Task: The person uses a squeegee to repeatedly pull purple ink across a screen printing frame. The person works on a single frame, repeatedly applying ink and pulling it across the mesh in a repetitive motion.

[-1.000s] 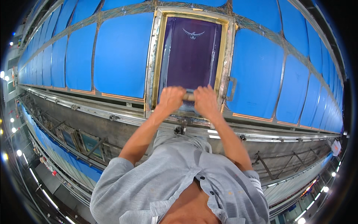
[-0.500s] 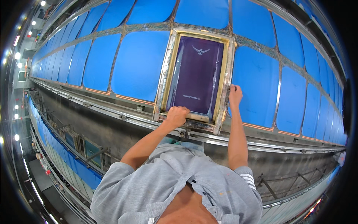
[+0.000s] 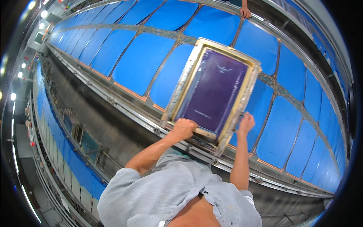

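A screen-printing frame [image 3: 183, 81] with worn metal sides and a purple mesh [image 3: 214, 89] lies slanted over the long table of blue panels [image 3: 143, 62]. A pale bird-shaped mark shows near the mesh's far end. My left hand [image 3: 184, 128] is closed over the frame's near edge, towards its left corner. At the frame's right side my right hand [image 3: 246, 122] is closed, its fingers curled against the outer rail near the lower end. What lies beneath the frame is hidden. Whether it rests on the table or hangs just above, I cannot tell.
A metal rail [image 3: 109, 100] runs along the table's near edge, in front of my body. Another person's hand [image 3: 245, 12] rests at the far edge. Behind me at the left, a second table [image 3: 81, 162] with blue panels runs alongside a dark aisle [image 3: 96, 125].
The frame has shifted right along the table with both my hands on it, uncovering blue panel at its left. My view has turned, and another person's hand has appeared at the far edge.
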A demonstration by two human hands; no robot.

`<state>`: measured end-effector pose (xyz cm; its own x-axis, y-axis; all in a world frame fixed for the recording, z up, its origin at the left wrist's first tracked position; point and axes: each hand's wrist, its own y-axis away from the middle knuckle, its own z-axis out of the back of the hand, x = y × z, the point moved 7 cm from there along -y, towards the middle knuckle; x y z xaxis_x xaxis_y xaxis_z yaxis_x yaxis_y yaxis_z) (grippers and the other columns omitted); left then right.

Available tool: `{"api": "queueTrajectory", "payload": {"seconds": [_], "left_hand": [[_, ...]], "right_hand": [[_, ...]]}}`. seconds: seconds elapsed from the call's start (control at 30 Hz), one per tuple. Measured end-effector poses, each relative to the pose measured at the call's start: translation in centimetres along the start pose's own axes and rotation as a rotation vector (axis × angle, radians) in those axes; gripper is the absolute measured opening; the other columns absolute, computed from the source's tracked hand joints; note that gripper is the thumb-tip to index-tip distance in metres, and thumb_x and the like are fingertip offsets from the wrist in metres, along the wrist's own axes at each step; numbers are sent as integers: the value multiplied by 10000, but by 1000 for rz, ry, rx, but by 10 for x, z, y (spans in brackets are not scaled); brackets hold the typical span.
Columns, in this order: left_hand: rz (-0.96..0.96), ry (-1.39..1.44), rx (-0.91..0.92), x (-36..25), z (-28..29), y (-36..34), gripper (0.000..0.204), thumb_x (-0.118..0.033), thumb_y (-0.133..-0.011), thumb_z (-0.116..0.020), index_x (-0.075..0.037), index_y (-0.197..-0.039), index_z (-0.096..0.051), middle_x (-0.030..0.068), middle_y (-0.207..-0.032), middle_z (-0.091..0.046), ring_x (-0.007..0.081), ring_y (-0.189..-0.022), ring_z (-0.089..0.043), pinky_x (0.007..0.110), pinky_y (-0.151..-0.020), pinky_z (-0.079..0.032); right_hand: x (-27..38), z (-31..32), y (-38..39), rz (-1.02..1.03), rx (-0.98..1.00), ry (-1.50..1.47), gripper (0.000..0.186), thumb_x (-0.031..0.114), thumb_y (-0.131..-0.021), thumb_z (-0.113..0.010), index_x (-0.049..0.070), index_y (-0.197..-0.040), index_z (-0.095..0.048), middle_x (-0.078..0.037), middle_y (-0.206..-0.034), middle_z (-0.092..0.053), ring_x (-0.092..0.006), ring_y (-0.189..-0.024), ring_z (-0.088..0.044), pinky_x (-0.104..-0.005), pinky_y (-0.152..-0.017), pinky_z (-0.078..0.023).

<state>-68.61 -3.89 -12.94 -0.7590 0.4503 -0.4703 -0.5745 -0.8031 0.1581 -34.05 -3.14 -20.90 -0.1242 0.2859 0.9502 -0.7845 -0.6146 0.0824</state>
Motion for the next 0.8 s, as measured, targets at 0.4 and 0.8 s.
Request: {"api": "queueTrajectory", "payload": {"seconds": [0.4,0.8], "left_hand": [[-150,3,-188,143,140,-125,321,-16,-712,-621,-138,-962,-781,118,-857,-731,337,-769,-700,443,-677,-552],[-54,-174,-184,208,150,-306,147,-71,-738,-615,-45,-812,-741,203,-821,-712,379,-814,-707,495,-765,-555]], "right_hand": [[15,-123,86,-212,48,-155,245,179,-959,-605,37,-759,-599,41,-574,-452,-41,-489,-379,-277,-423,-261],[-2,-125,78,83,-59,240,307,182,-942,-612,8,-702,-529,-34,-579,-464,-113,-542,-425,-353,-504,-350]]}}
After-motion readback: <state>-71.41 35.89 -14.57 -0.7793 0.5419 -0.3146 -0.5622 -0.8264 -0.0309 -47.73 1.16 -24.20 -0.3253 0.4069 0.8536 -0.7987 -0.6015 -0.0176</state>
